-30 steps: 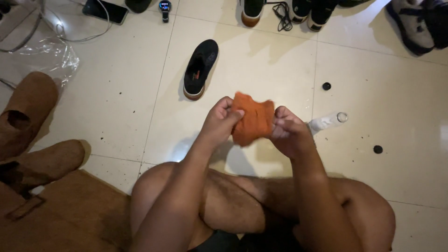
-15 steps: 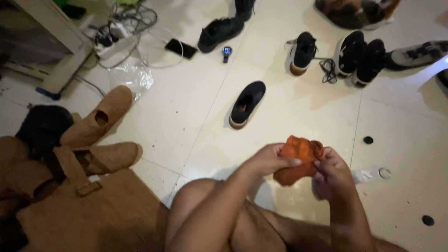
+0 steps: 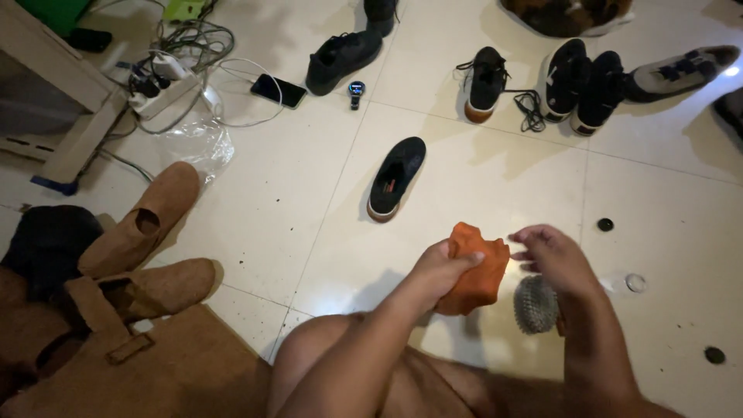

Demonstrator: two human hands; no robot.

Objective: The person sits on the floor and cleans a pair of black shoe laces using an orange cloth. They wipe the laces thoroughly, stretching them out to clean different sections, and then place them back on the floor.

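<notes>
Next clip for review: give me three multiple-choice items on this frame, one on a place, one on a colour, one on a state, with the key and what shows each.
1. Where does the single black slip-on shoe lie?
A. on the floor tiles beyond the hands
B. on the person's knee
C. on top of the brown bag

2. What colour is the cloth?
A. blue
B. orange
C. white

3. How does the left hand stand to the cloth?
A. flat on the floor, away from it
B. closed on it, thumb on top
C. tucked under the knee

Key: 1 A, it sits alone on pale tile above the hands. 2 B, the bunched fabric is plainly orange. 3 B, the fingers wrap it, while the right hand is open beside it.
</notes>
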